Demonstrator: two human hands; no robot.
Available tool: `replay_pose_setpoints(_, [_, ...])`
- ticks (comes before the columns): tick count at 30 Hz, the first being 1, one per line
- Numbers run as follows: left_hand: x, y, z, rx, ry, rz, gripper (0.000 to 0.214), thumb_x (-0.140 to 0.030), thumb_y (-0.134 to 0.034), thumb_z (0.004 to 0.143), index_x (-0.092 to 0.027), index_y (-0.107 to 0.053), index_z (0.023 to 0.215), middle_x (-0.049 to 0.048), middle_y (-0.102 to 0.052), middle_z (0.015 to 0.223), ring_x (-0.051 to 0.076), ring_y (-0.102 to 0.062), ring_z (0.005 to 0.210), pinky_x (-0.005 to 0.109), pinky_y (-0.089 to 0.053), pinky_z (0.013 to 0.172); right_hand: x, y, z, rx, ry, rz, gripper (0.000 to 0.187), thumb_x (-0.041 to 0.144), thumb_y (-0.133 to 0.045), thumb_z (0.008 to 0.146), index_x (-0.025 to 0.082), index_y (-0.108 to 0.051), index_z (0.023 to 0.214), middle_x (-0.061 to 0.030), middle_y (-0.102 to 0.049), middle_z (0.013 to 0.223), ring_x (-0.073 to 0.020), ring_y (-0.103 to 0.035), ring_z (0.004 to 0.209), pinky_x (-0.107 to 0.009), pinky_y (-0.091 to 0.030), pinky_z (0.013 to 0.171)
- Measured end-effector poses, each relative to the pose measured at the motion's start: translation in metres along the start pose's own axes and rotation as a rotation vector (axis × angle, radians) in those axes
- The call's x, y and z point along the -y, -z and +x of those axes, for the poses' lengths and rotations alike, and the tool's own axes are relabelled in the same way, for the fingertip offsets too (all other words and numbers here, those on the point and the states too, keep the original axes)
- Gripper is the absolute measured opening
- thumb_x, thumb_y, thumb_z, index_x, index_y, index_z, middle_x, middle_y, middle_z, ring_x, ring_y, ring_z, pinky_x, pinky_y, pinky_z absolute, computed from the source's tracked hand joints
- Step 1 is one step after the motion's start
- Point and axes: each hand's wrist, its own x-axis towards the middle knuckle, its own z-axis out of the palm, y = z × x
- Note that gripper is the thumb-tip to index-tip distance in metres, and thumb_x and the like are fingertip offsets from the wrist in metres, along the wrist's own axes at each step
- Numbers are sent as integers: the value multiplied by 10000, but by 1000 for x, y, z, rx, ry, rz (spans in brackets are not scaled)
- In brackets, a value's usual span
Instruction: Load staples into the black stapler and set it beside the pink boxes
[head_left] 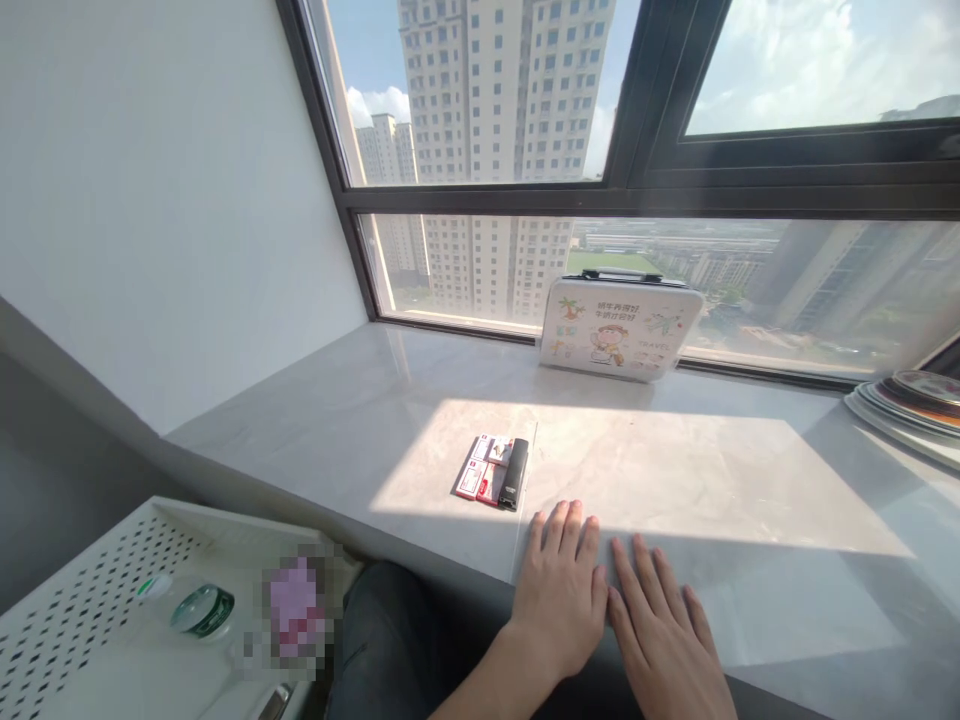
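My left hand (561,590) lies flat and open on the marble window sill (675,480), fingers stretched forward. My right hand (664,630) rests flat beside it, also open, the two hands touching at their inner edges. Neither holds anything. Just ahead of my left hand lie small red-and-white card-like packets (482,467) and a black rectangular object (514,473) side by side in the sunlit patch.
A white carry case with cartoon print (616,327) leans against the window at the back. Stacked plates (911,405) sit at the far right. A white perforated tray (90,610) with a bottle (199,608) stands low at the left. My dark-clothed knee (390,640) is below the sill.
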Motion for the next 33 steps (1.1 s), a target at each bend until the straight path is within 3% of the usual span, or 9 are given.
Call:
replay_pose_setpoints(8, [1,5,-4,15,20,-28,565,-436,-305,1072,-210,-356,1588,71,-310,1676,282,-248,1548,512,-240,1263,12,3,-2,8,-5,-72,578,256,-275,991,205,-545,1500,-67,-308,1668,-355,-148,1570,-616,-270,1174])
replay_pose_setpoints(19, [0,12,-6,18,24,-2,567,-445,-307,1070,-216,-361,1586,49,-295,1683,271,-236,1552,492,-229,1275,9,-1,-5,-19,-16,58,622,306,-287,971,276,-424,1578,-27,-326,1661,-346,-153,1571,-633,-242,1173])
replay_pose_setpoints(26, [1,9,-7,7,28,-2,579,-438,-332,1063,-219,-336,1600,49,-293,1683,278,-241,1552,502,-235,1275,9,-3,-9,0,-23,96,604,326,-283,956,293,-528,1507,-31,-396,1630,-344,-169,1567,-628,-216,1178])
replay_pose_setpoints(29, [0,10,-9,22,23,-10,585,-433,-332,1064,-216,-316,1607,45,-282,1687,277,-239,1554,502,-246,1273,-4,-8,-5,4,-62,153,572,386,-313,959,283,-553,1469,-70,-453,1591,-360,-268,1529,-604,-266,1158])
replay_pose_setpoints(33, [-2,17,-24,45,19,-55,586,-420,-300,1075,-209,-274,1621,40,-271,1691,263,-225,1562,500,-264,1273,-16,-12,35,78,-196,389,531,538,-423,944,225,-639,1313,-150,-641,1309,-341,-581,1231,-508,-423,1049])
